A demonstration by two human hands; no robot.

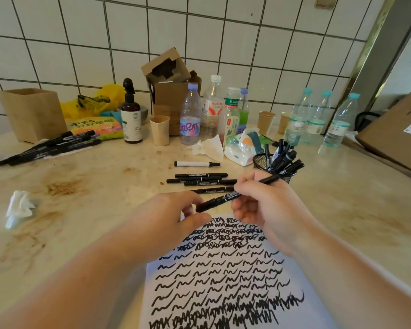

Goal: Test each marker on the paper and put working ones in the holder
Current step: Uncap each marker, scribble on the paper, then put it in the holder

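Note:
My right hand (261, 200) grips a black marker (226, 197) by its barrel, held slanted above the top edge of the paper. My left hand (173, 214) pinches the marker's lower left end, at its cap. The white paper (292, 276) lies in front of me, covered with rows of black squiggles. Several black markers (201, 182) and one white-barrelled marker (196, 164) lie in a row just beyond my hands. A black mesh holder (262, 161) with several markers in it stands behind my right hand. Another bunch of black markers (50, 147) lies at the far left.
Plastic bottles (190, 115), paper cups (266, 122), a brown spray bottle (131, 115), cardboard boxes (33, 112) and crumpled tissues (19, 207) crowd the stained counter along the tiled wall. A large carton (396, 136) sits at the right edge.

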